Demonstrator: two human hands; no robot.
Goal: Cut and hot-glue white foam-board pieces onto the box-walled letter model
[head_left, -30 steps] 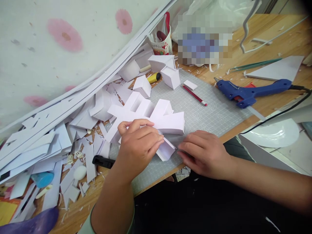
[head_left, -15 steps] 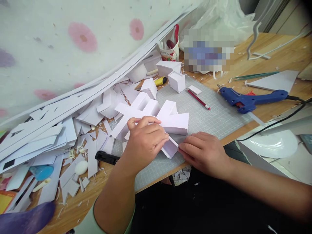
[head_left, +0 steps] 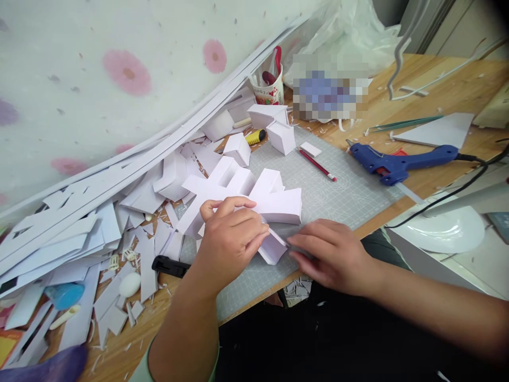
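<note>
Left hand (head_left: 230, 236) curled over white paper block shape (head_left: 278, 204) on cutting mat (head_left: 342, 180), pinching loose flap (head_left: 274, 248) so it stays put. Right hand (head_left: 332, 254) flat, fingers together, tips pushing flap edge. Glue gun (head_left: 397, 159) lies near, easy to grab.

The left hand (head_left: 230, 239) covers the near part of the white paper form (head_left: 278, 201), so its grip there is hidden. Whether the right hand (head_left: 334, 254) has anything under its fingertips, I cannot tell. A pixelated patch (head_left: 330, 87) blurs the upper middle. The glue gun (head_left: 397, 162) cord runs off the right edge, and a purple thing (head_left: 47, 366) is cut off at the lower left.
</note>
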